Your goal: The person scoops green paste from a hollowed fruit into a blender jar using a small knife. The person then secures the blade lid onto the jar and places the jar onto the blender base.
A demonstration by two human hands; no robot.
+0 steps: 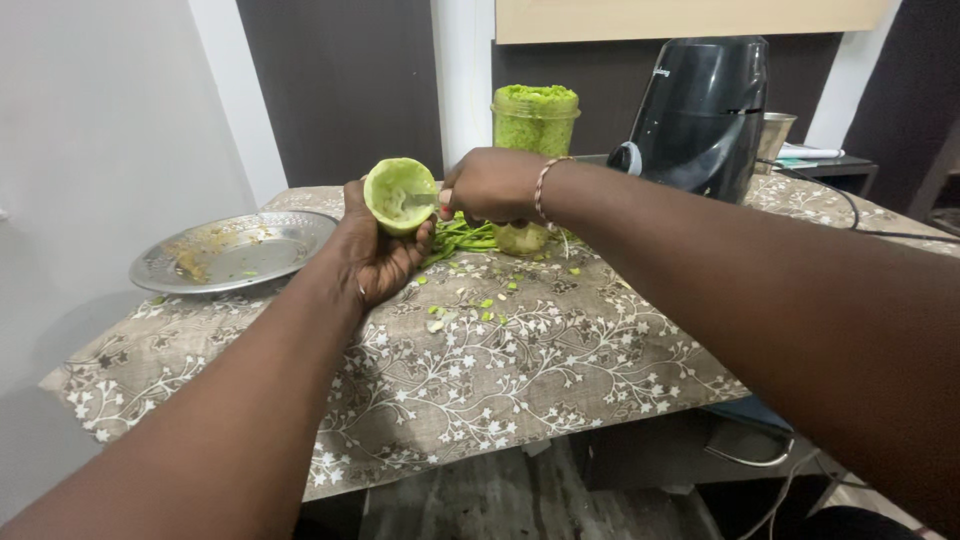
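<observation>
Over the cloth-covered table (520, 370), the left hand (375, 250) cups a small lid (399, 195) smeared with green paste, while the right hand (492, 185) pinches a spoon (420, 199) inside it. Some paste remains in the lid; the jar (535, 118) behind looks full.

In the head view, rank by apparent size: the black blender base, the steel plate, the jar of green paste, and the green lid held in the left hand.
1. Black blender base
2. Steel plate, roughly comparable to the base, so unsure
3. Jar of green paste
4. Green lid, smallest though nearest the camera
</observation>
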